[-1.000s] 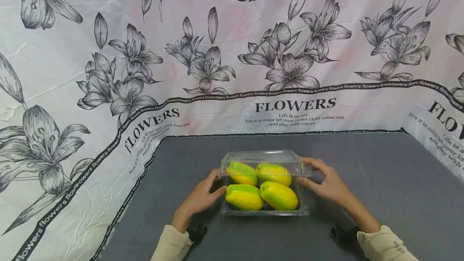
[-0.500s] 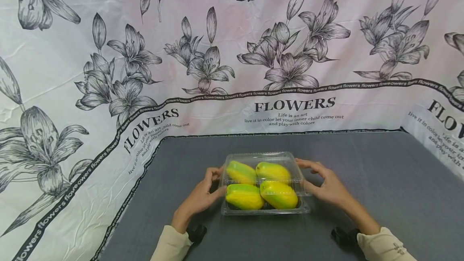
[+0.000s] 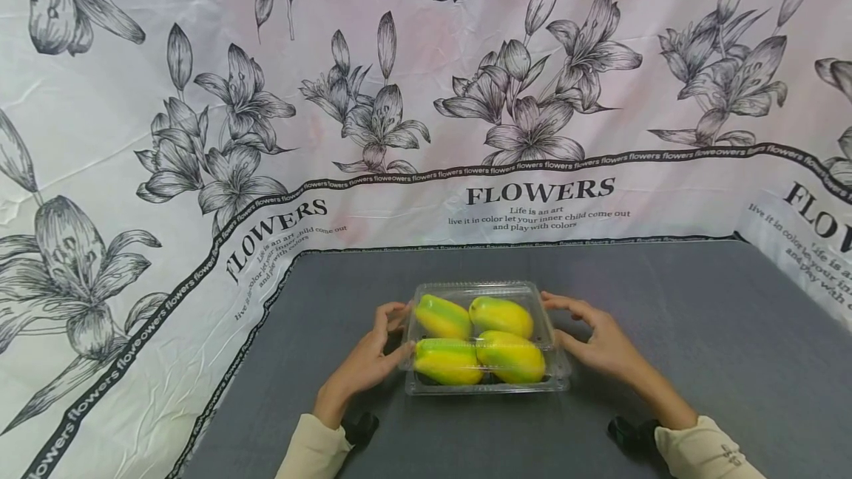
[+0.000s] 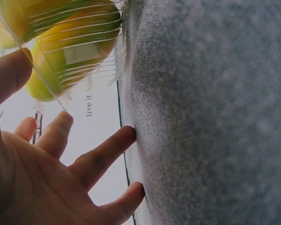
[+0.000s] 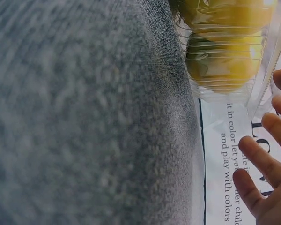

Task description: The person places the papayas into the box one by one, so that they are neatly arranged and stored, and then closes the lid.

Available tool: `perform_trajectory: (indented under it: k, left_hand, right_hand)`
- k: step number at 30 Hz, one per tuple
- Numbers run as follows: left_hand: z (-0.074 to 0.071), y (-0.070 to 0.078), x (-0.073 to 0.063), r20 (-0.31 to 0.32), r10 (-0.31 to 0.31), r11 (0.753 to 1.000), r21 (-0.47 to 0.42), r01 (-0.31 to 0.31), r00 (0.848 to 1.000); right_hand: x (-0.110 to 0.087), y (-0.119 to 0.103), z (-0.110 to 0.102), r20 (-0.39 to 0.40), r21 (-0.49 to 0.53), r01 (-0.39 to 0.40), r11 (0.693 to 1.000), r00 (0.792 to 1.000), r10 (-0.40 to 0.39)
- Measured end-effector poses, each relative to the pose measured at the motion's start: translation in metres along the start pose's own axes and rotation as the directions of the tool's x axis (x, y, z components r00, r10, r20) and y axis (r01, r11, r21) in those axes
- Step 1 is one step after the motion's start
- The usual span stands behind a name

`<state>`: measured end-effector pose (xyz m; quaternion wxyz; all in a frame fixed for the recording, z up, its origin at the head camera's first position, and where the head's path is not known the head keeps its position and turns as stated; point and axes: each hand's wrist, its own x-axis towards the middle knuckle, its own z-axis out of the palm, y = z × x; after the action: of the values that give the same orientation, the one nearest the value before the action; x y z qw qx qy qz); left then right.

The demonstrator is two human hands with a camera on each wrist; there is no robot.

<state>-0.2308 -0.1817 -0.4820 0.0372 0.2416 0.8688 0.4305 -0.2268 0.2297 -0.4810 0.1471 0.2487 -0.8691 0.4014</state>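
Observation:
A clear plastic clamshell box rests on the table, holding several yellow-green fruits that look like mangoes or papayas. Its transparent lid lies over them, its front edge slightly above the base rim. At the box's left side is my left hand; in the left wrist view its thumb and one fingertip touch the rim, the other fingers spread. My right hand stands at the right side, fingers extended and spread. In the right wrist view its fingertips appear just off the lid's edge.
The grey cloth-covered table spreads around the box. Behind and to both sides hangs a white curtain printed with lilies and lettering. A dark wrist device sits on each wrist.
The lid has swung down toward me over the fruits, from standing raised to lying nearly flat. My right thumb has come down slightly with it; the box has stayed in place.

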Motion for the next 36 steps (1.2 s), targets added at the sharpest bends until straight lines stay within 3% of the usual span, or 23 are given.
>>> perform_trajectory:
  k: [8, 15, 21, 29, 36]
  left_hand:
    - [-0.002, 0.0, 0.0, 0.02, 0.013, 0.999, -0.037, -0.012, 1.0]
    - [-0.003, -0.004, 0.0, 0.036, 0.048, 0.996, -0.072, -0.046, 0.998]
    - [-0.004, -0.002, 0.0, 0.015, 0.057, 0.995, -0.083, -0.055, 0.998]
    - [-0.004, -0.001, -0.001, 0.023, 0.083, 0.994, -0.078, -0.081, 0.996]
    - [-0.003, -0.002, -0.001, 0.019, 0.016, 0.998, -0.067, -0.015, 1.0]
  right_hand:
    - [0.0, 0.0, 0.0, 0.016, -0.021, -0.009, 1.0, 1.0, 0.009]
    - [0.0, 0.003, 0.001, 0.028, 0.02, 0.004, 1.0, 1.0, -0.005]
    - [0.0, 0.002, 0.0, 0.043, 0.07, 0.001, 0.998, 0.999, -0.004]
    - [-0.001, -0.003, -0.006, 0.094, 0.125, 0.064, 0.99, 0.993, -0.076]
    - [-0.003, -0.004, -0.01, 0.162, 0.171, 0.09, 0.981, 0.98, -0.118]
